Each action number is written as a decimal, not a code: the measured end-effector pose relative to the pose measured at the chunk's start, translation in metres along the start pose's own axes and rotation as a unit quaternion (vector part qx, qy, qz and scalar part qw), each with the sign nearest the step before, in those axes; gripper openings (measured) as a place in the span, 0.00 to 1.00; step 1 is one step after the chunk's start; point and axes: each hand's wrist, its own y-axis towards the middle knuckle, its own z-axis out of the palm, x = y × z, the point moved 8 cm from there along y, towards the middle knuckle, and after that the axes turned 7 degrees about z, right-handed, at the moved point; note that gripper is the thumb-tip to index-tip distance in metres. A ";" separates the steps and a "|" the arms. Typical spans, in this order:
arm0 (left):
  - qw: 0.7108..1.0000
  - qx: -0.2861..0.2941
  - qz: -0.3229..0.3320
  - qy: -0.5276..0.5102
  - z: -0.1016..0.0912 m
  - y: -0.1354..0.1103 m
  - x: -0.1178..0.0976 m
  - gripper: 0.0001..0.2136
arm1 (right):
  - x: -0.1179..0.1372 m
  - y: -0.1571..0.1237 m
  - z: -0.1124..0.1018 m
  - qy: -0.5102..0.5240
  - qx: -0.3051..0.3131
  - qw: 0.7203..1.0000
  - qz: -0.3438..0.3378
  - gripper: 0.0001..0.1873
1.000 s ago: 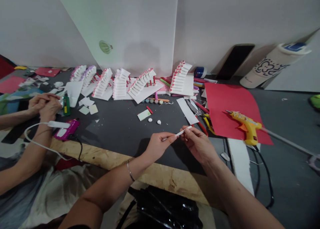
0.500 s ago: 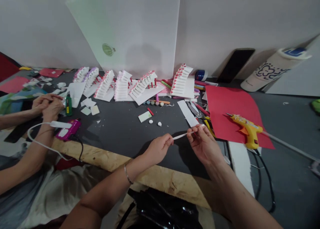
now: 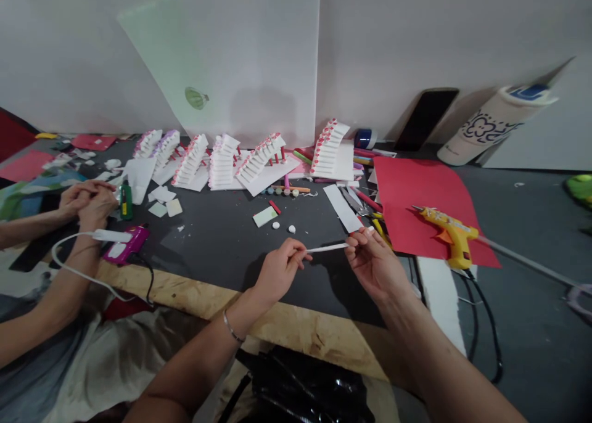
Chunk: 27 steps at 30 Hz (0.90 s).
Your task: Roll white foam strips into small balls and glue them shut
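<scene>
My left hand (image 3: pixel 276 269) and my right hand (image 3: pixel 375 261) each pinch one end of a thin white strip (image 3: pixel 327 248), stretched almost level between them just above the dark tabletop (image 3: pixel 222 238). Both hands are closed on it. A silver bangle circles my left wrist. Two small white balls (image 3: pixel 283 227) and a pale green card piece (image 3: pixel 265 216) lie on the table just beyond my left hand. A flat white strip (image 3: pixel 342 207) lies beyond my right hand.
White paper staircase models (image 3: pixel 222 159) with red posts line the back by a leaning white board (image 3: pixel 240 59). A yellow glue gun (image 3: pixel 448 233) rests on red paper (image 3: pixel 425 195) at right. Another person's clasped hands (image 3: pixel 87 196), a green bottle (image 3: pixel 125 200) and a pink device (image 3: pixel 124 245) are at left.
My hands have drawn apart, so more of the white strip shows between them, and it has gone from tilted to nearly level. The other person's hands stay clasped.
</scene>
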 end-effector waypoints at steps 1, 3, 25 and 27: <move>1.000 -0.006 0.008 0.005 -0.002 0.000 -0.002 0.07 | -0.001 0.000 0.000 0.009 0.002 1.000 0.006 0.17; 0.998 -0.010 0.045 0.043 -0.006 -0.001 -0.009 0.09 | -0.002 0.000 0.000 0.024 0.003 1.000 0.019 0.17; 0.783 0.165 0.436 0.411 0.033 -0.025 -0.062 0.09 | 0.001 -0.010 0.013 -0.148 0.052 0.988 -0.002 0.19; 0.785 0.158 0.436 0.411 0.019 -0.025 -0.059 0.12 | -0.006 -0.013 0.017 -0.251 0.072 0.965 -0.002 0.16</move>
